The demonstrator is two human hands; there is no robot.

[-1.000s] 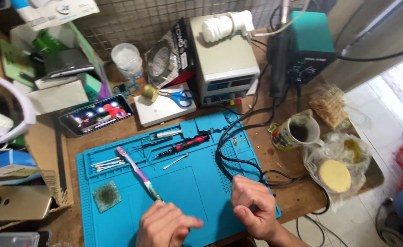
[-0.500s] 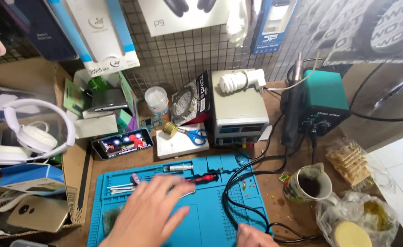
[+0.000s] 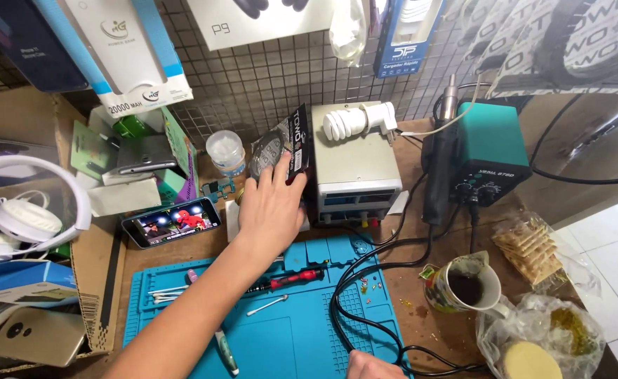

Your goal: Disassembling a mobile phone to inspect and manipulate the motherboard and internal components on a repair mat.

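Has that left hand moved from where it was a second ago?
Yes. The left hand has gone from the near edge of the blue mat up past it to the black packet beside the power supply.

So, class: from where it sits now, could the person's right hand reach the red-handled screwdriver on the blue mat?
Probably yes. The right hand rests at the blue mat near edge; only black cables lie between it and the red-handled screwdriver.

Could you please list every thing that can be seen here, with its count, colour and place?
work mat: 1, blue, front centre
screwdriver: 1, red and black, on mat
phone: 1, screen lit, left of mat
headphones: 1, white, far left
power supply: 1, beige, centre back
soldering station: 1, teal, right back
mug: 1, dark drink, right
crackers: 1 stack, right edge
left hand: reaching, touching black packet
right hand: bottom edge, mostly hidden
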